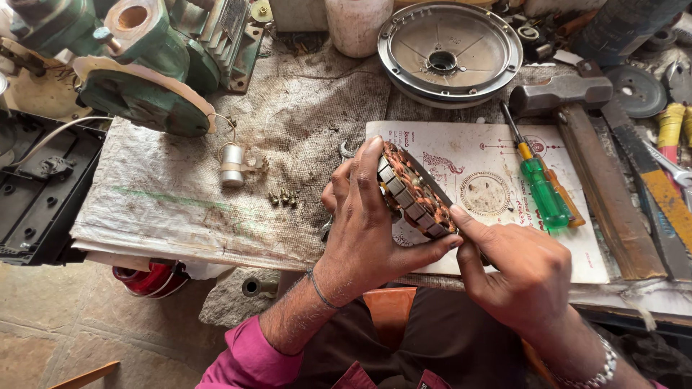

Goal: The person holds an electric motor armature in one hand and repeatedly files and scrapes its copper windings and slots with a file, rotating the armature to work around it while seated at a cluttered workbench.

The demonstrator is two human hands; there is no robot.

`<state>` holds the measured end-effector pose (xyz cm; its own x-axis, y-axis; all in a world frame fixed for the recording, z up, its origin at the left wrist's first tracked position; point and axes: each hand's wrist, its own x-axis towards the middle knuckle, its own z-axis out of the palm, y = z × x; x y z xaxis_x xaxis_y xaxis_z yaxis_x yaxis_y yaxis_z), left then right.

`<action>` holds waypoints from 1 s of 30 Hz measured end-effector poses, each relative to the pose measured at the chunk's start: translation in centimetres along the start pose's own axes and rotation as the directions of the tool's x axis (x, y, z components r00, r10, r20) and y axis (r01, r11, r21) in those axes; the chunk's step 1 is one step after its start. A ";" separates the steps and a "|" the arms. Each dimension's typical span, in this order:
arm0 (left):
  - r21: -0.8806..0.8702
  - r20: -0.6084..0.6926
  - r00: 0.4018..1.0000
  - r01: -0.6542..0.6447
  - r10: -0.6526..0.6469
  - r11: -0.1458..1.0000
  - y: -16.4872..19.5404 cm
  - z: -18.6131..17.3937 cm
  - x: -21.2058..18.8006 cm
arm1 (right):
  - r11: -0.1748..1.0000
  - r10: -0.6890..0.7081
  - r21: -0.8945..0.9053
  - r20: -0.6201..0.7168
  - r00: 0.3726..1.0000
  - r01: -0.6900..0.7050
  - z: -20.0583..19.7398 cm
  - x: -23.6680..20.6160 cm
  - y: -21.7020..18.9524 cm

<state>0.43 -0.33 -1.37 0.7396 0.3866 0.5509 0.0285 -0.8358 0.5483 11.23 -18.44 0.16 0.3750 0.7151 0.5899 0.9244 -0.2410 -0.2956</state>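
Cluttered bench point(180, 209) under dirty woven sacking; left hand point(364, 223) fingers wrap a copper-wound stator point(417, 193), right hand point(515, 270) fingers pinch its near edge; green screwdriver point(540, 189) lies right

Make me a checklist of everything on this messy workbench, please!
Surface: bench covered by worn woven sheet and a printed paper sheet.
Job's things: round motor stator with copper windings, held tilted on edge.
Clutter: green screwdriver, hammer, round metal cover, green pump body, small white capacitor, small screws.
Hands: left hand grips the stator; right hand touches its rim, maybe holding a thin tool.
Cables: white wire at left.
Surroundings: stone floor, black casing.
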 end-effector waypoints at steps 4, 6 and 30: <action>-0.002 -0.014 1.000 -0.004 0.004 1.000 0.2 0.1 0.1 | 0.997 -0.007 -0.077 -0.011 1.000 0.006 -2.2 0.3 -1.5; -0.011 -0.018 1.000 -0.017 0.017 1.000 0.3 0.1 0.1 | 0.996 -0.040 -0.083 -0.012 0.999 0.039 -2.3 0.6 -1.8; 0.027 -0.116 0.982 -0.149 0.151 0.988 0.1 0.4 -0.2 | 0.979 0.009 -0.202 0.047 0.999 0.001 -3.8 -0.3 -2.6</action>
<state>0.54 -0.64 -1.75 0.6525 0.2984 0.6965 -0.0639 -0.8943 0.4430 9.01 -20.52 3.59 0.3797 0.7428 0.5514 0.9195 -0.3683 -0.1370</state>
